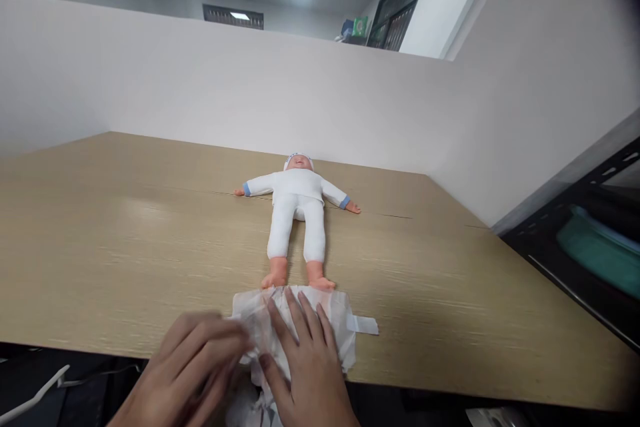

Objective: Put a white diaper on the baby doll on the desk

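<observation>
A baby doll (297,213) in white clothes and a cap lies on its back on the wooden table (125,233), arms spread, feet toward me. Just below its feet a white diaper (340,310) with a tape tab lies at the table's front edge. My right hand (305,363) rests flat on the diaper with fingers spread. My left hand (193,367) is at the diaper's left edge, fingers curled against it and blurred by motion.
White partition walls stand behind and to the right of the table. A dark metal shelf (575,240) with a teal object (600,253) is at the right. Cables hang below the table's front edge at the lower left.
</observation>
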### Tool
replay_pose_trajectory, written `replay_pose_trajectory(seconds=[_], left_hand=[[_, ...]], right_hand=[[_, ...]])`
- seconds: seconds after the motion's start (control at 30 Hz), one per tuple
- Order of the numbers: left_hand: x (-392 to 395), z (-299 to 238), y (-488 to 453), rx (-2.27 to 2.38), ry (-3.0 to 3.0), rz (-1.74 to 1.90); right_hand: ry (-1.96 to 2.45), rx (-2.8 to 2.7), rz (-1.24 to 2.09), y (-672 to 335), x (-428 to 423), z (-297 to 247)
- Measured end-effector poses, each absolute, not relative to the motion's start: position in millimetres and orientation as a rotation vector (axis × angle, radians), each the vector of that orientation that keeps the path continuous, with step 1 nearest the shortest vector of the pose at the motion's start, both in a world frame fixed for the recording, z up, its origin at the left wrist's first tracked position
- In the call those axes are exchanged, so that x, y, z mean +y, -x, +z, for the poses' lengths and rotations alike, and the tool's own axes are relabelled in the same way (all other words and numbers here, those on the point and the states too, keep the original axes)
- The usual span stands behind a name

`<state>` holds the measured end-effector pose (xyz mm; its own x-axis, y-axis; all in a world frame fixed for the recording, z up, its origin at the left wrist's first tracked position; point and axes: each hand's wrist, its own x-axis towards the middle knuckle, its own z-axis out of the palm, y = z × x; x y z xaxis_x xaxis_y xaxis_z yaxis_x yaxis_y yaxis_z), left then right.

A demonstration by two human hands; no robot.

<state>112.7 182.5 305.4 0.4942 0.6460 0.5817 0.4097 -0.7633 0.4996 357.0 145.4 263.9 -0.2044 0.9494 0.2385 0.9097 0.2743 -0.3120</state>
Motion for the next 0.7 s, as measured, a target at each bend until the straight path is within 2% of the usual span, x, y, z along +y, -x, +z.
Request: replay_pose_trajectory(seconds=[0.17, 0.33, 0.47, 0.7], left_hand=[[301.0, 349.9, -165.2, 0.707, -3.168, 0.564], [368.0, 329.8, -215.9, 0.548, -3.355, 0.103], [379.3, 315.9, -223.7, 0.464, -3.347, 0.143], [383.7, 326.2, -233.3, 0.142, -3.306, 0.238]], right_hand=[[1.69, -2.17, 0.121, -357.1, 144.7, 261.9], [1.673, -2.201, 0.131, -360.3, 146.8, 254.5], [1.663, -2.221, 0.139, -362.2, 150.1, 245.6], [1.624, -2.224, 0.087, -363.6, 151.8, 235.3]])
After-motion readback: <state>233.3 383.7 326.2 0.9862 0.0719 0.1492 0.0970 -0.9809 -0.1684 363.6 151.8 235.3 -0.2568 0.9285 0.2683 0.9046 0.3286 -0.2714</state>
